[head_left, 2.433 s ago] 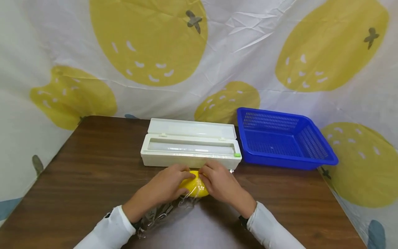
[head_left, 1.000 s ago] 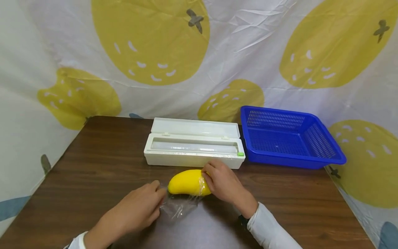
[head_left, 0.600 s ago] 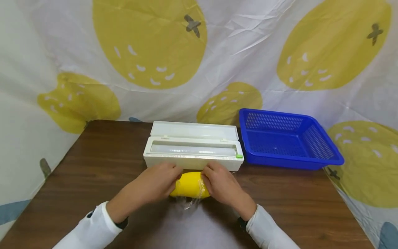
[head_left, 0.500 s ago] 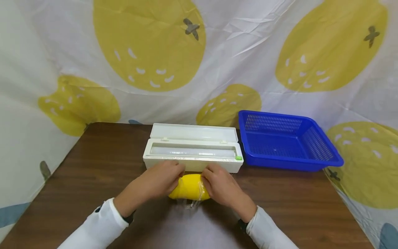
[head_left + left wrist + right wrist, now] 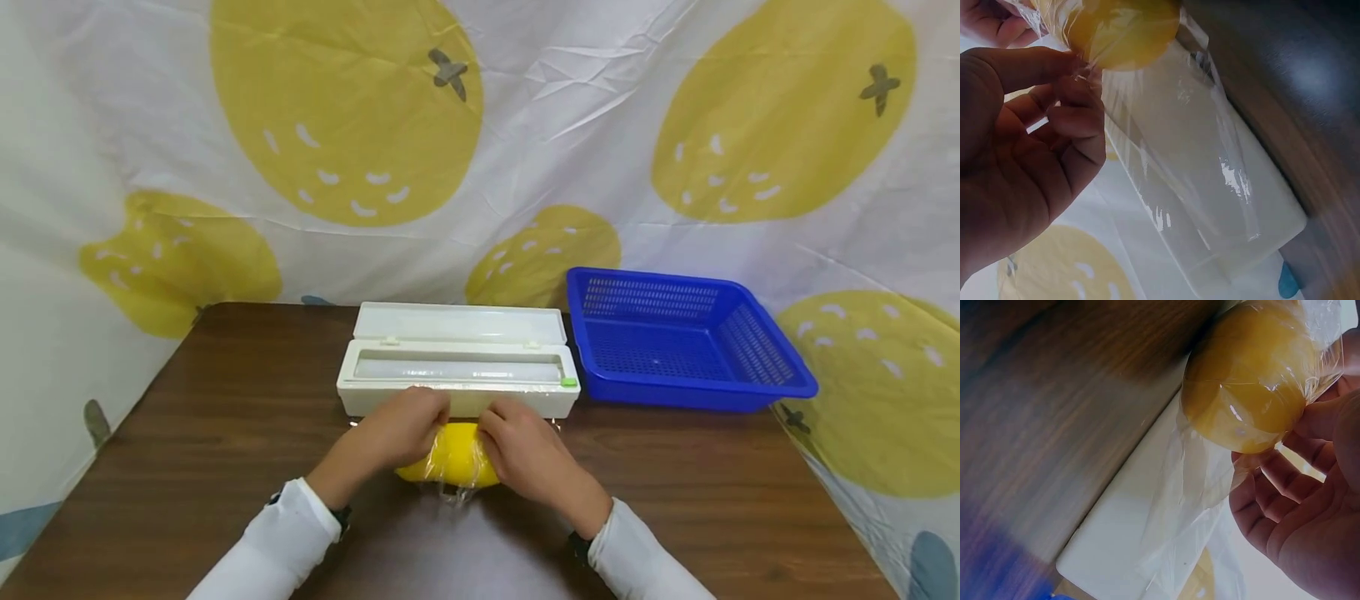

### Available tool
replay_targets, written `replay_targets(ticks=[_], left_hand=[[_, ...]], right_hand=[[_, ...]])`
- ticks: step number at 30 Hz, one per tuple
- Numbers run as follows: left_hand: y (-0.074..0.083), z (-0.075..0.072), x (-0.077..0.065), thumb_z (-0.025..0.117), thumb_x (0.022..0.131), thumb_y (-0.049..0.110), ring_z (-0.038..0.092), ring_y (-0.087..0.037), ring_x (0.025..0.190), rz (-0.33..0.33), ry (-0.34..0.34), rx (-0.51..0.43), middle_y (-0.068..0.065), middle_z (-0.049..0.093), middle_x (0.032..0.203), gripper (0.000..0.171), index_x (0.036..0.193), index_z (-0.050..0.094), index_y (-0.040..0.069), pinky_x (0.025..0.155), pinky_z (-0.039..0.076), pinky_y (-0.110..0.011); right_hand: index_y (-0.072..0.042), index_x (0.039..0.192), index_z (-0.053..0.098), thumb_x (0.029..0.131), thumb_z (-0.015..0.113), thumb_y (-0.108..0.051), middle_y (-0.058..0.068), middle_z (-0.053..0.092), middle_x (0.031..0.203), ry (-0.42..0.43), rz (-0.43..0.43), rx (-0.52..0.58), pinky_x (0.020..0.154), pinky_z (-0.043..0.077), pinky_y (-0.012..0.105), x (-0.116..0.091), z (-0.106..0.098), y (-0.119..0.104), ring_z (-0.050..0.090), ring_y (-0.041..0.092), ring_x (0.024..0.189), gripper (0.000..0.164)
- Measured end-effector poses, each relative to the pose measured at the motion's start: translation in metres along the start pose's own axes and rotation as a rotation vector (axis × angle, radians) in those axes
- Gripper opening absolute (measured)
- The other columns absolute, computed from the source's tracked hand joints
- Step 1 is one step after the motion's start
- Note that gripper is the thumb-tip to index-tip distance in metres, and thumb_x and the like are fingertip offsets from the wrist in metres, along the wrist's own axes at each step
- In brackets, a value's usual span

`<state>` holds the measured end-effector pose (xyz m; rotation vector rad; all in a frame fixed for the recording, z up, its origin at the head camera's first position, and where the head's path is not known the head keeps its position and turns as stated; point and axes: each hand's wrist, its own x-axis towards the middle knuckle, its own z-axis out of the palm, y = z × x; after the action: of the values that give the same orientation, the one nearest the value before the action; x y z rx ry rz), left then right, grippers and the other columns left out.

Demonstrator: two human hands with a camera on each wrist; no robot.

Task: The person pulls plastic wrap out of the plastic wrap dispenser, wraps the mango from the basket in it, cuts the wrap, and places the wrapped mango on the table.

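"How's the head view?"
"Evenly lit; a pale sheen lies on the table [image 5: 480, 546], just nearside of the right hand [image 5: 528, 454]."
"And the wrist views?"
"Dimmer: the left hand [image 5: 1025, 165] looks shadowed, and sharp glints streak the film [image 5: 1233, 178] beside it."

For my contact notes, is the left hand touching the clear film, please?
Touching: the left wrist view shows the left hand pinching the clear film between thumb and fingers.

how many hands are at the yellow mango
2: the left hand, pinching cling film on the left of the yellow mango, and the right hand on its right. No others show.
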<state>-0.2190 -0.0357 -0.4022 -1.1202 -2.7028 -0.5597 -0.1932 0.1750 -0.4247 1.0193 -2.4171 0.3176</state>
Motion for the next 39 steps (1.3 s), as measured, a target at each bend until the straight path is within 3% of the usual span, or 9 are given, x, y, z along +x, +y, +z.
replay_targets(ticks=[8,12,16,21,24,26,29,35,39], left_hand=[[0.000,0.012,-0.011,0.063,0.079,-0.007,0.044,-0.018,0.061,-0.076,0.150,-0.002,-0.006,0.049,0.070,0.013,0.075,0.059,0.005,0.054,0.046,-0.031],[0.000,0.018,-0.016,0.066,0.074,-0.008,0.047,-0.019,0.061,-0.049,0.268,-0.020,-0.006,0.054,0.066,0.014,0.071,0.060,0.004,0.054,0.047,-0.033],[-0.001,0.020,-0.022,0.070,0.074,-0.005,0.049,-0.018,0.059,-0.031,0.320,-0.042,-0.005,0.059,0.064,0.011,0.072,0.064,0.003,0.053,0.049,-0.033],[0.000,0.015,-0.031,0.075,0.079,0.011,0.057,-0.015,0.062,0.015,0.270,-0.076,-0.004,0.069,0.071,0.007,0.080,0.071,0.005,0.057,0.055,-0.033],[0.001,0.010,-0.038,0.081,0.078,0.031,0.061,-0.016,0.072,0.041,0.183,-0.101,-0.004,0.073,0.084,0.029,0.091,0.073,0.006,0.066,0.058,-0.036],[0.002,0.006,-0.043,0.084,0.071,0.045,0.062,-0.018,0.079,0.041,0.117,-0.109,-0.004,0.071,0.093,0.048,0.098,0.072,0.007,0.071,0.058,-0.039],[0.003,0.004,-0.048,0.087,0.064,0.051,0.061,-0.018,0.085,0.056,0.062,-0.104,-0.004,0.067,0.102,0.060,0.104,0.070,0.009,0.076,0.058,-0.040],[-0.001,0.008,-0.045,0.082,0.078,0.025,0.063,-0.017,0.079,0.130,0.157,-0.078,-0.006,0.070,0.092,0.023,0.091,0.073,0.008,0.070,0.060,-0.038],[-0.001,0.009,-0.042,0.080,0.081,0.022,0.063,-0.018,0.074,0.076,0.167,-0.096,-0.005,0.071,0.087,0.017,0.089,0.074,0.009,0.067,0.058,-0.039]], right_hand=[[-0.009,0.081,0.064,0.090,0.064,-0.010,0.003,0.053,0.077,-0.008,-0.008,0.013,0.062,0.046,0.033,0.000,0.002,-0.002,0.047,0.018,0.071,0.009],[-0.008,0.081,0.064,0.088,0.066,-0.009,0.004,0.054,0.077,0.009,-0.015,0.013,0.062,0.047,0.034,-0.001,0.003,-0.003,0.048,0.019,0.071,0.007],[-0.007,0.081,0.065,0.087,0.066,-0.008,0.004,0.055,0.077,0.029,-0.026,0.011,0.062,0.049,0.035,-0.002,0.003,-0.004,0.050,0.020,0.071,0.006],[-0.007,0.083,0.067,0.087,0.067,-0.008,0.004,0.056,0.077,0.022,-0.008,0.014,0.063,0.050,0.035,-0.002,0.002,-0.003,0.051,0.019,0.071,0.004],[-0.008,0.084,0.068,0.087,0.067,-0.009,0.004,0.058,0.078,0.009,0.010,0.013,0.064,0.052,0.035,-0.002,0.001,-0.002,0.052,0.018,0.072,0.004],[-0.007,0.085,0.069,0.088,0.067,-0.010,0.004,0.059,0.079,0.001,0.019,0.012,0.065,0.053,0.035,-0.001,-0.001,-0.002,0.052,0.018,0.073,0.004],[-0.007,0.086,0.070,0.088,0.066,-0.011,0.004,0.060,0.080,-0.004,0.030,0.011,0.064,0.054,0.036,-0.001,-0.003,-0.001,0.053,0.018,0.073,0.006],[-0.007,0.088,0.070,0.088,0.066,-0.010,0.004,0.060,0.081,-0.027,0.044,0.009,0.065,0.054,0.035,0.000,-0.003,0.000,0.052,0.018,0.074,0.005],[-0.006,0.089,0.071,0.088,0.066,-0.010,0.005,0.060,0.082,-0.045,0.053,0.014,0.067,0.054,0.036,0.000,-0.002,-0.001,0.053,0.018,0.076,0.007]])
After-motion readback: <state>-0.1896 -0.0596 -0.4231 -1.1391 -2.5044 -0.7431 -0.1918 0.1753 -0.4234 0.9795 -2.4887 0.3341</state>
